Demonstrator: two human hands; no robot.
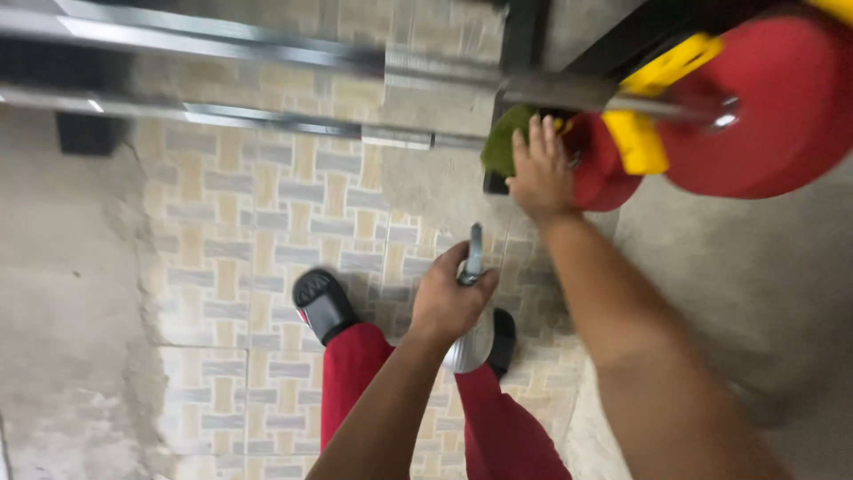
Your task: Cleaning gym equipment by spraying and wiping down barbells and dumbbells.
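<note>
Gripping a silver spray bottle (471, 342) in my clenched left hand (449, 298), near my legs, I press a green cloth (502, 142) with my flat right hand (539, 173) against the far red weight plate (597, 164).

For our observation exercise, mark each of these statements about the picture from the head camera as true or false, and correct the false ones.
1. The right hand presses a green cloth against the equipment. True.
2. The left hand is empty. False: its grip is closed around a silvery spray bottle.
3. The weight plates on the bar are blue. False: they are red, with yellow parts beside them.
4. The person wears red trousers and dark slippers. True.
5. The floor under the feet is bare wood. False: it is patterned tile, with plain concrete at the sides.
</note>
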